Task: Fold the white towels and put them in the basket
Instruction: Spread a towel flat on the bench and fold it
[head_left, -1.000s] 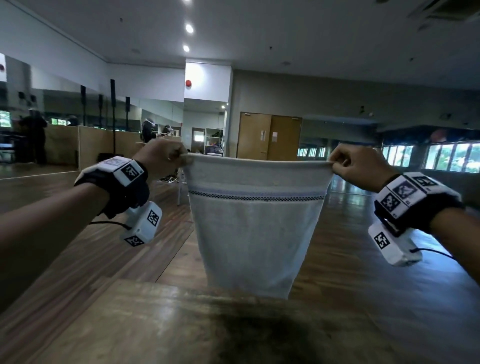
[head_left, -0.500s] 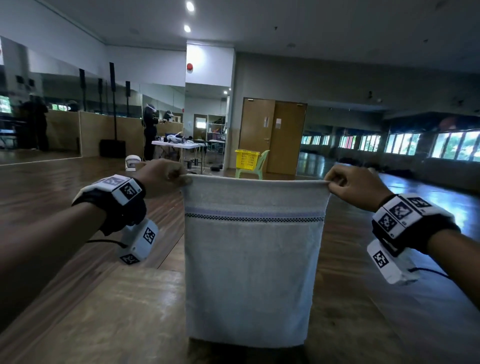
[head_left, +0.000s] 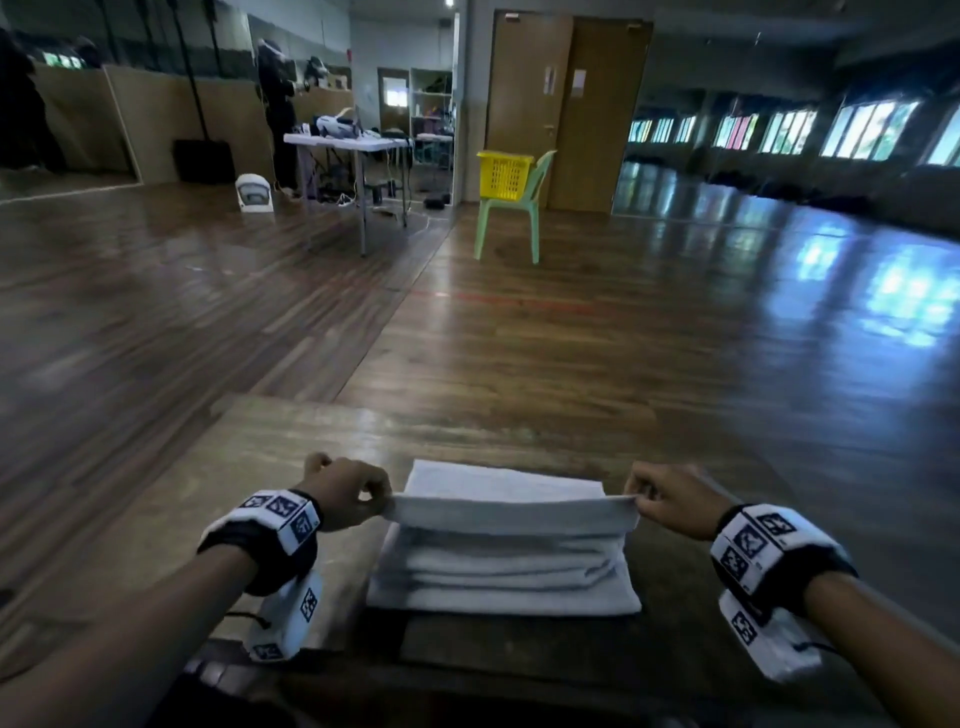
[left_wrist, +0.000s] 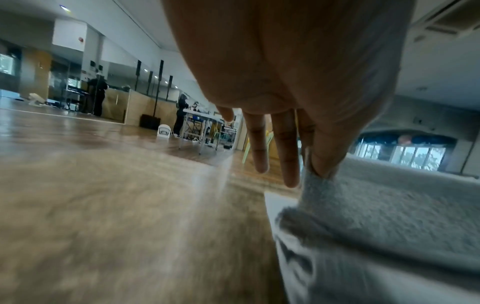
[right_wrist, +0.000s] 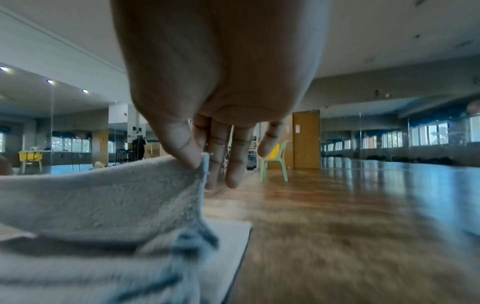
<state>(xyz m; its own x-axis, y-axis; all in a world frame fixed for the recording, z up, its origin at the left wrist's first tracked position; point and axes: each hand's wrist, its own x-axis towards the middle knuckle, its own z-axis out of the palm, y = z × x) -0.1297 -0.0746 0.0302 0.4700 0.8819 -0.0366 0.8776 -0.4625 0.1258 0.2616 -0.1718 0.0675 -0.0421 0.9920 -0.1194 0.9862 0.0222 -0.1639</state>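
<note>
While it lies in soft layered folds on the near part of the worn wooden table (head_left: 291, 457), the white terry-cloth towel (head_left: 511, 564) has its nubby top edge stretched taut: the left hand (head_left: 347, 493) pinches its left corner, the right hand (head_left: 672, 499) its right. A yellow lattice plastic basket (head_left: 504, 174) sits far off on a pale green chair (head_left: 511, 215).

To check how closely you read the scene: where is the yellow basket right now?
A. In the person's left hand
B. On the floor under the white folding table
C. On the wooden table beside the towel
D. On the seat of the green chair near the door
D: the yellow basket sits on the green chair across the room, while both hands pinch the white towel.
</note>
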